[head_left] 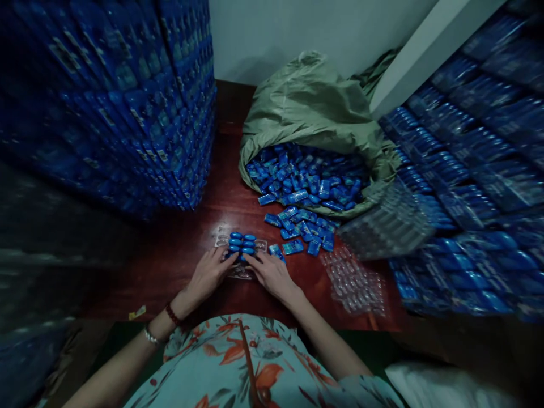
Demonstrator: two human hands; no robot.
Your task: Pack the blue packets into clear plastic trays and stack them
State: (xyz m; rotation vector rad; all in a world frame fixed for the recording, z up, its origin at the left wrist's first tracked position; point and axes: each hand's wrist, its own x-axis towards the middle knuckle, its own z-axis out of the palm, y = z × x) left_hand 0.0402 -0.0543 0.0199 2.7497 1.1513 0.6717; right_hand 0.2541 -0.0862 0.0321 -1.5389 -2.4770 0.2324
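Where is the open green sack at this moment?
In the head view, the green sack sits right of centre on the far side of the red table, beyond the right hand, with loose blue packs in front of its mouth.

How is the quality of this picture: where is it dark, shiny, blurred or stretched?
Head view: dim light, darker toward the corners; head view: soft sheen on the red table beyond the left hand; head view: the blue stacks at both sides look stretched and blurred toward the edges, probably lens distortion; head view: the right hand and small blue packs look clearer.
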